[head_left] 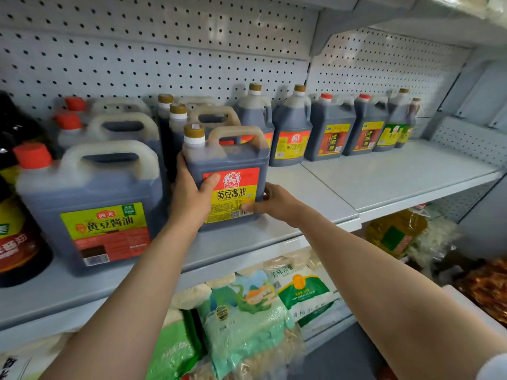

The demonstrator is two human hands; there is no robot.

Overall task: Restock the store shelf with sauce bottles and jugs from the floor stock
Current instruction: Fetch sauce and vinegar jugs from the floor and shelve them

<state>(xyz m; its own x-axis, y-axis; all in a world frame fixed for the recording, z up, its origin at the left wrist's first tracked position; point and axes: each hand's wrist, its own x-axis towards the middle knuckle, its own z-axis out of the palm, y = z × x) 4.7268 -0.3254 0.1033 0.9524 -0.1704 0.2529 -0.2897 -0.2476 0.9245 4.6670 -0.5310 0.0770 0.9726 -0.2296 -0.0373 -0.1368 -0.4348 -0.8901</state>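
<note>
Jug in hand: a dark soy sauce jug (229,171) with a gold cap and a red-and-yellow label, standing upright on the shelf (315,193) directly between the two hands.
Left hand: the left hand (192,197) wraps the jug's left edge — thumb on the label, fingers behind.
Right hand: the right hand (270,201) grips the lower right corner, fingers curled onto the label's bottom.
Axis: long axis vertical, handle on top, label facing the person.
Neighbours: matching gold-capped jugs (175,116) sit just behind it; a larger red-capped jug (90,204) stands just left of the left hand.
Next move: probably a push straight back or a small squaring-up — both hands equally near.
</note>
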